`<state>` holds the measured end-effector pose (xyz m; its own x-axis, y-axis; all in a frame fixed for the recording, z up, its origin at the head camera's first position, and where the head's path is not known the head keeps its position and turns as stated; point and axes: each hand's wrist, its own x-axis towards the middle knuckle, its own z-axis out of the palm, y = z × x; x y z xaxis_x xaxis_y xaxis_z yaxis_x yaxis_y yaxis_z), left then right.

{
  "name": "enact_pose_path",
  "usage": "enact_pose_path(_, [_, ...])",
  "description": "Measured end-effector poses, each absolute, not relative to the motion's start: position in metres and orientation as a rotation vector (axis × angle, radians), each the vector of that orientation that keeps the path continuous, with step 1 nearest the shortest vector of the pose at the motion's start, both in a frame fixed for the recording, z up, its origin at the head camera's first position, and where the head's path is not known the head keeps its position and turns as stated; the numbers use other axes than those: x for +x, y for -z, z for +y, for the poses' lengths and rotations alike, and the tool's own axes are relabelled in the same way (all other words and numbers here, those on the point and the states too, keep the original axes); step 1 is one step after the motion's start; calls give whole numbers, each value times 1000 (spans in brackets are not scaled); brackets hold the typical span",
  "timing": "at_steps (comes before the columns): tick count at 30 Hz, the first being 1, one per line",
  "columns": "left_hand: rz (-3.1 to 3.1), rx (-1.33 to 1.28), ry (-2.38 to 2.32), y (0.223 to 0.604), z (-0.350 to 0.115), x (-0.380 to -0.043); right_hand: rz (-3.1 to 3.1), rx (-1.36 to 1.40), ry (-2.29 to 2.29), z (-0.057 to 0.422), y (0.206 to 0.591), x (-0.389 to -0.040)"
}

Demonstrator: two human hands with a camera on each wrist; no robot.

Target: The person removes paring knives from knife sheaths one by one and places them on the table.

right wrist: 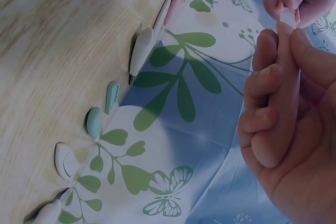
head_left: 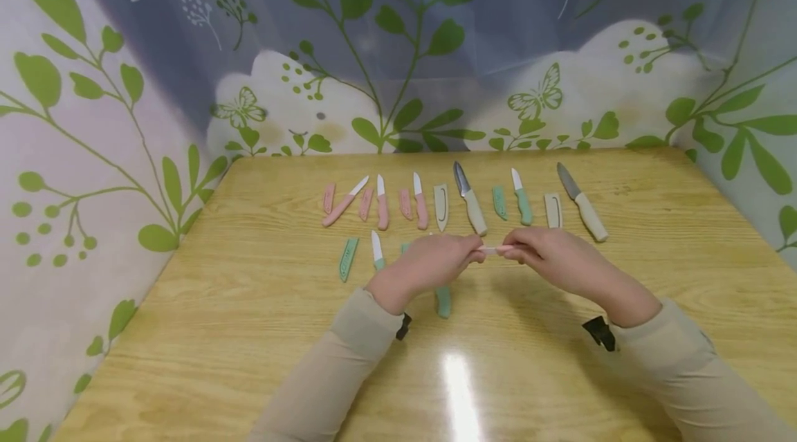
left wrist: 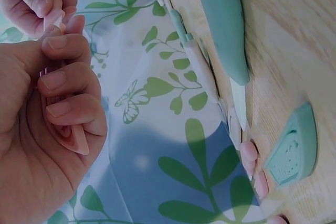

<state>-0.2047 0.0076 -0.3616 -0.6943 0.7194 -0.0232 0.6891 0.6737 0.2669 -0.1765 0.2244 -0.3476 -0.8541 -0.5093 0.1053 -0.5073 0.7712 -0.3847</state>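
Observation:
Above the middle of the table, both hands meet over a small pink knife. My right hand (head_left: 569, 259) grips the knife (right wrist: 282, 108) by its pink handle, fingers curled round it. My left hand (head_left: 436, 261) holds a pink blade sheath (left wrist: 77, 139), its fingers wrapped over it. A short stretch of white blade shows between the two hands in the right wrist view; the rest of the blade is hidden at the sheath. Below the left hand lies a green-handled knife (head_left: 443, 300), partly covered by that hand.
Across the table's back run several knives and sheaths, including pink knives (head_left: 382, 212), a green knife (head_left: 524, 207), and cream-handled knives (head_left: 475, 212) with dark blades. At front left lies a green sheath (head_left: 349, 260). Patterned cloth (head_left: 398, 82) hangs behind the wooden table (head_left: 249, 331).

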Motion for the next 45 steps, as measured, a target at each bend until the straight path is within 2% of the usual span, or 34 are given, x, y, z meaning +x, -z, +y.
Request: enact_pose_path(45, [2743,1108,-396,357,6,-205,2873,-769,701,235,345,-181])
